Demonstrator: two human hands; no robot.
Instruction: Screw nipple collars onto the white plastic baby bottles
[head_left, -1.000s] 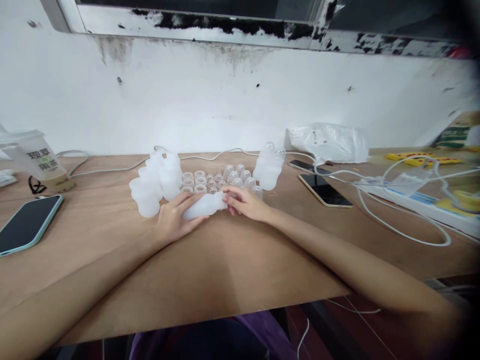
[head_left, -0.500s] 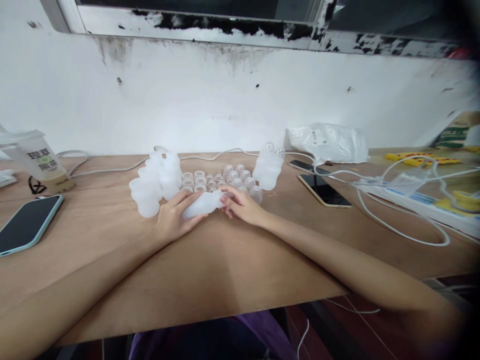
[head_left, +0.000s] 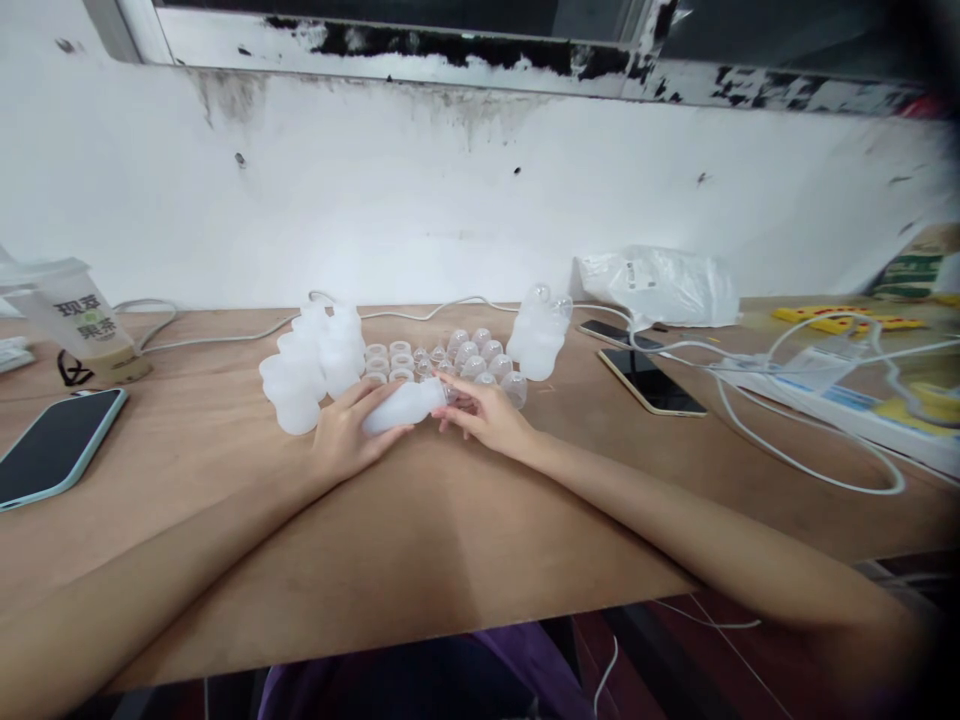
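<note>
A frosted white baby bottle (head_left: 401,405) lies tilted on its side above the table, its neck toward the right. Wrapped round its body is my left hand (head_left: 349,430). My right hand (head_left: 484,412) has its fingers closed at the bottle's mouth, around a small clear part (head_left: 450,392), partly hidden, whose kind I cannot make out. Just beyond stand rows of whitish screw rings (head_left: 400,362), a few clear bottle teats (head_left: 424,362) and clear dome caps (head_left: 491,351). Several open bottle bodies (head_left: 298,408) stand at the left, and a few capped bottles (head_left: 536,345) at the right.
Right of the bottles lie a gold-edged phone (head_left: 651,380), a clear plastic bag (head_left: 660,285), looping white cables (head_left: 810,470) and a power strip (head_left: 870,405). On the left are a drink cup (head_left: 86,320) and another phone (head_left: 60,445). The table's front edge runs below my forearms.
My right fingers have shifted slightly at the bottle's mouth, and a clear part now shows between them and the neck. My left hand keeps its hold on the bottle.
</note>
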